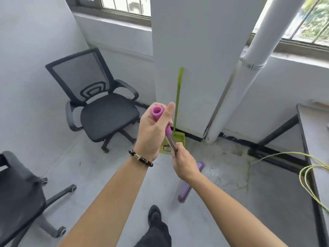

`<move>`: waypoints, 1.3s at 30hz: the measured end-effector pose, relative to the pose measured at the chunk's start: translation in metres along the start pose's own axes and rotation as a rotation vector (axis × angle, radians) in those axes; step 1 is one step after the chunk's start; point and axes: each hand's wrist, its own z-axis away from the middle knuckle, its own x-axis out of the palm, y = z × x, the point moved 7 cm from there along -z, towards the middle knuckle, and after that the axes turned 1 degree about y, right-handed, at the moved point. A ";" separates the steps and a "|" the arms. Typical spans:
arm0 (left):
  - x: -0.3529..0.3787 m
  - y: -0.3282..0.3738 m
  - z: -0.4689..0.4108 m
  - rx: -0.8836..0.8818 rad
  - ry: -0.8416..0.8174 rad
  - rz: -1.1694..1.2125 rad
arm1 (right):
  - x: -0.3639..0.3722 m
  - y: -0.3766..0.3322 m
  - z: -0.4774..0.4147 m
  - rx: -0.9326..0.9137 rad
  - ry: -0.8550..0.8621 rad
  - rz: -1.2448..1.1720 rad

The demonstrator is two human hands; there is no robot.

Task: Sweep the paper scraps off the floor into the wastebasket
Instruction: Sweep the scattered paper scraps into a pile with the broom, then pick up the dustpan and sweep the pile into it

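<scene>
dustpan (pixel 180 138) upright against pillar (pixel 194 59) base. chair (pixel 106 114) left of pillar, second chair (pixel 16 193) at floor (pixel 106 175) near-left edge. pipe (pixel 236 97) just right of pillar, desk (pixel 315 139) far right. broom (pixel 187 188) head down in front of dustpan, left hand (pixel 153 129) above right hand (pixel 185 163) on its handle.

**Floor (pixel 106 175): grey concrete**

Head of the purple broom (pixel 188 186) rests on it, below the fingers (pixel 178 150) of the right hand (pixel 186 164). Green dustpan (pixel 179 138) stands just beyond them (handle leaning on the pillar (pixel 195 68)). Black wheeled chairs left of the fingers: far chair (pixel 108 114), near chair (pixel 17 189).
</scene>
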 end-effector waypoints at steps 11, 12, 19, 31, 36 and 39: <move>0.115 -0.041 -0.241 -0.061 -0.537 -0.223 | -0.100 0.062 -0.178 0.404 0.246 -0.141; 0.122 -0.052 -0.259 -0.082 -0.571 -0.238 | -0.105 0.071 -0.192 0.425 0.271 -0.148; 0.111 -0.175 -0.406 -0.191 -0.522 -0.781 | -0.122 0.126 -0.297 0.511 0.336 -0.175; 0.067 -0.292 -0.552 0.287 -1.204 -1.897 | -0.125 0.133 -0.374 0.702 0.412 -0.168; 0.084 -0.325 -0.578 0.828 -1.404 -1.957 | -0.114 0.123 -0.368 0.911 0.563 -0.164; 0.092 -0.335 -0.575 1.037 -1.547 -2.034 | -0.111 0.109 -0.364 1.004 0.648 -0.154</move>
